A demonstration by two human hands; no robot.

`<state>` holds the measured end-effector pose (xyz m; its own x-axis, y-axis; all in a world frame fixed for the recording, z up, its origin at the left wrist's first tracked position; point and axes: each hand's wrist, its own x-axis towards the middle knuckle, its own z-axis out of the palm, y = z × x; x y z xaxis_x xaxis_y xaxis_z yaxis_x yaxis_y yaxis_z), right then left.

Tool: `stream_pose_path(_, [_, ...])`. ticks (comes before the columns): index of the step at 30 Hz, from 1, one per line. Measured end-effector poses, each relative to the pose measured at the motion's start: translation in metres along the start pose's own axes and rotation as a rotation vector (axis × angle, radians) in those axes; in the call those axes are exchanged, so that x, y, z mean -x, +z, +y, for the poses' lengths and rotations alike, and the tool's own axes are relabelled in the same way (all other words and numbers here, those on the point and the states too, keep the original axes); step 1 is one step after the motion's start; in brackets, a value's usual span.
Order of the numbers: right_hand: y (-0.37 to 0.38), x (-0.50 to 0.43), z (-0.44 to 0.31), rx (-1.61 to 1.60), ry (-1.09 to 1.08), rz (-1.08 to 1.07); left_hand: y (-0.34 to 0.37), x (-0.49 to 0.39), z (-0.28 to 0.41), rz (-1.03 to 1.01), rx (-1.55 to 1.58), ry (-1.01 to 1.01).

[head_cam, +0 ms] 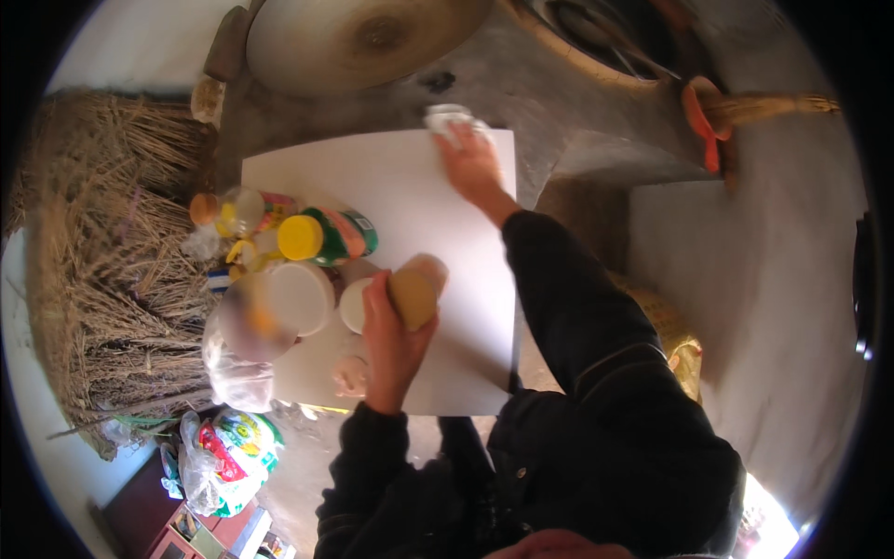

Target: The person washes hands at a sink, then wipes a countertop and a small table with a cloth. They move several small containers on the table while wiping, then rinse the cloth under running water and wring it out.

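Observation:
My left hand (394, 346) grips a jar with a dull gold lid (413, 299) above the white tabletop (454, 335). Under my right hand (471, 164) is a bunched white cloth (447, 115), blurred, at the tabletop's far right corner. Just left of my left hand stands a container with a pale round lid (355, 305). A green bottle with a yellow cap (300, 237) leans beyond it. Farther left are a wide white-lidded tub (302, 299) and a clear bottle with an orange cap (204, 208). A small pale item (350, 376), partly hidden, lies beside my left wrist.
Dry stalks (133, 279) are piled along the left wall. A large pale wok-like basin (370, 42) is at the far side, on the grey stove top (489, 77). A red ladle (702, 122) and straw brush (768, 106) are at right. Plastic bags (234, 461) stand lower left.

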<state>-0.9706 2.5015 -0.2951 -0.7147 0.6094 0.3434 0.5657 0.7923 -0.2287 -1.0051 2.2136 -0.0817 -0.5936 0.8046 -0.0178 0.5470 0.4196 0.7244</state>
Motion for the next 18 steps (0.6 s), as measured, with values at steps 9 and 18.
stream_pose_path(9, [-0.036, 0.095, -0.05, -0.463, 0.036, -0.066, 0.057, -0.146, -0.003, 0.248, -0.076, 0.027])
stream_pose_path(18, [-0.066, 0.058, 0.057, -0.255, 0.276, -0.121, 0.075, -0.183, -0.045, 0.231, -0.159, -0.11])
